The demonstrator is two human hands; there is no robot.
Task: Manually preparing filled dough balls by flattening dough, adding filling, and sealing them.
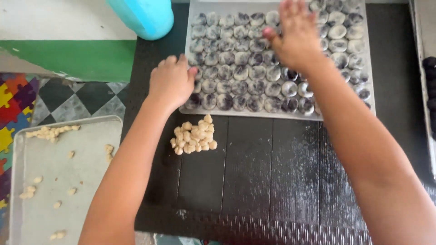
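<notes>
A grey tray (254,114) at the back of the dark table holds several rows of round, flattened dough pieces (240,72) marbled dark and white. My left hand (171,81) rests curled at the tray's left front corner, fingertips touching a piece near the edge. My right hand (295,34) hovers flat over the middle of the tray, fingers spread, blurred, with nothing visibly held. A small heap of pale filling balls (194,136) lies on the table just in front of the tray, below my left wrist.
A second metal tray (91,124) at lower left carries scattered pale crumbs. A turquoise container (145,16) stands at the back left. Dark balls (429,86) sit on another tray at the right edge. Checked floor and puzzle mats lie to the left.
</notes>
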